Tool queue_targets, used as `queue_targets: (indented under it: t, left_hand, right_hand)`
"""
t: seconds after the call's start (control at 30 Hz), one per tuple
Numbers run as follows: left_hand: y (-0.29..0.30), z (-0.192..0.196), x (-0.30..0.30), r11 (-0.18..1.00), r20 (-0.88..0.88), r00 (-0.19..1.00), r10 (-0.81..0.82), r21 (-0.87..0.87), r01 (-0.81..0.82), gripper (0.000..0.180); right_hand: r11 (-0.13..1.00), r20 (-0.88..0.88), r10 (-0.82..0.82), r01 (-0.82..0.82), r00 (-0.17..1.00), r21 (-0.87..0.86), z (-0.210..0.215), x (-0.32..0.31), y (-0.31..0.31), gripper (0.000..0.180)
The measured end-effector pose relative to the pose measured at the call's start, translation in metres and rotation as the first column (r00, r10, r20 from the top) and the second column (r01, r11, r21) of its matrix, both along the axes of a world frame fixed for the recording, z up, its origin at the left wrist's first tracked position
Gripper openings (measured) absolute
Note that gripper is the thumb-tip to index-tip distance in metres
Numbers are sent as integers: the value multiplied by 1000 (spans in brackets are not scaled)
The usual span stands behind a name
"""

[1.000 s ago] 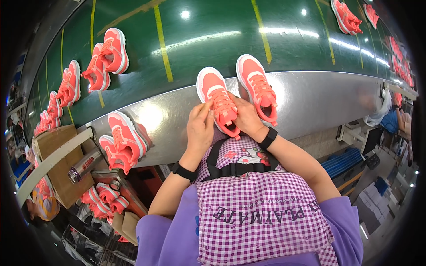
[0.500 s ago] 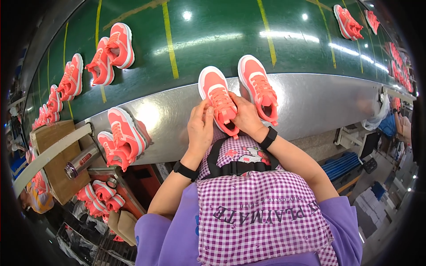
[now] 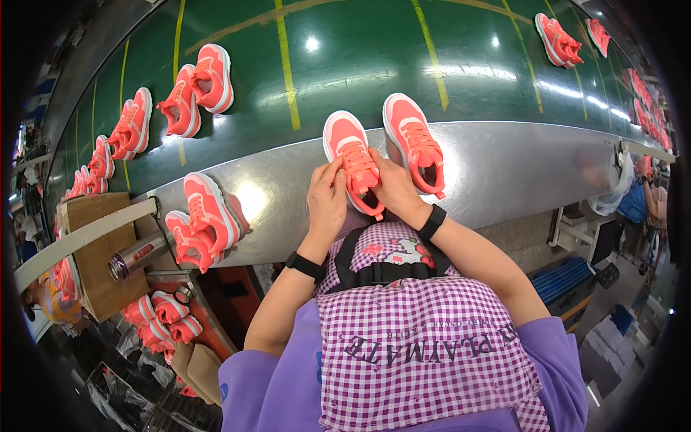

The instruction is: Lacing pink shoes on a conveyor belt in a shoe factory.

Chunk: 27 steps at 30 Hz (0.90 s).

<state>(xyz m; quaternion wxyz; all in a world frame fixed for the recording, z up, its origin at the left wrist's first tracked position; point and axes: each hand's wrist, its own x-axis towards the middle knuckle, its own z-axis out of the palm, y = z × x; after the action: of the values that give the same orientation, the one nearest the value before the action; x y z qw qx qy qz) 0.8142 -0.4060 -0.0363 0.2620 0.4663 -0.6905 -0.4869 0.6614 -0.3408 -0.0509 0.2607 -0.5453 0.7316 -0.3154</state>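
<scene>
A coral sneaker point(image 3: 347, 140) with a white sole and coral laces points away from me, its heel toward my apron. My left hand point(image 3: 327, 200) grips its left side, fingertips near the laces. From the right, my right hand point(image 3: 396, 190) holds the collar and lacing, its fingers bent and partly hidden by the shoe. The matching sneaker point(image 3: 415, 137) rests just right of it, untouched, toe over the belt's edge. Farther left on the metal ledge point(image 3: 504, 165) sits another pair, one sneaker point(image 3: 210, 209) leaning over its mate point(image 3: 188, 241).
A green belt point(image 3: 360, 50) with yellow cross lines runs beyond the ledge, carrying several coral pairs point(image 3: 194, 101) at left and more at right. At the lower left are a cardboard box point(image 3: 101, 252), a metal flask point(image 3: 137, 255) and piled sneakers point(image 3: 162, 317). A person point(image 3: 651, 198) is at far right.
Both hands stay on the same sneaker, with only small finger shifts. The view has moved slightly, so the shoes and belt lines at left appear farther right.
</scene>
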Motion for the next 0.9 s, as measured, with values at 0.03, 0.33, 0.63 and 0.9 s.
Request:
queue_targets:
  t: [0.03, 0.33, 0.63, 0.9]
  left_hand:
    - [0, 0, -1, 1000, -20, 1000, 24, 13, -24, 30]
    - [-24, -1, -1, 979, -17, 999, 44, 200, -40, 22]
    - [-63, 9, -7, 902, 164, 925, -342, 334, 274, 20]
    - [-88, 4, 0, 707, -13, 867, -499, 572, 416, 16]
  right_hand:
    - [1000, -13, 6, -5, 1000, 8, 0, 0, 0, 61]
    - [999, -67, 33, -31, 997, 33, 4, 0, -3, 61]
    - [995, -72, 48, -41, 996, 94, 10, 1, -4, 63]
    - [995, -87, 28, -20, 996, 93, 9, 3, -4, 67]
